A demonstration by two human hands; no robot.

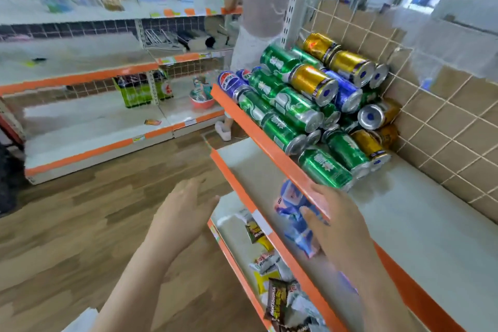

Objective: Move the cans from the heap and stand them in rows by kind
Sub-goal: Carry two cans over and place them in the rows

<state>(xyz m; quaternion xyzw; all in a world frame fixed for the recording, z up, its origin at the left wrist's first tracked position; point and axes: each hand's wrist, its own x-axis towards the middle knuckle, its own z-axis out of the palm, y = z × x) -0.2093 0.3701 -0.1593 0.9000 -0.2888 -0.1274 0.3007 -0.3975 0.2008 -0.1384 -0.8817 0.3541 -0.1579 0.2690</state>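
Observation:
A heap of cans (310, 105) lies on its side at the far end of a white shelf (420, 226) with an orange front edge. Green cans (324, 168) make up most of it, with gold cans (312, 83) on top and at the right, and blue cans (231, 83) at the left and middle. My left hand (183, 210) hovers open in the aisle, short of the shelf. My right hand (339, 221) is open over the shelf's front edge, a hand's length from the nearest green can. Neither hand holds anything.
The shelf backs onto a wire grid (444, 121) over brown tiles. Blue packets (293, 210) and snack packets (280, 302) lie on the lower shelves. A person (258, 8) stands at the far end of the aisle by another shelf unit (80, 78).

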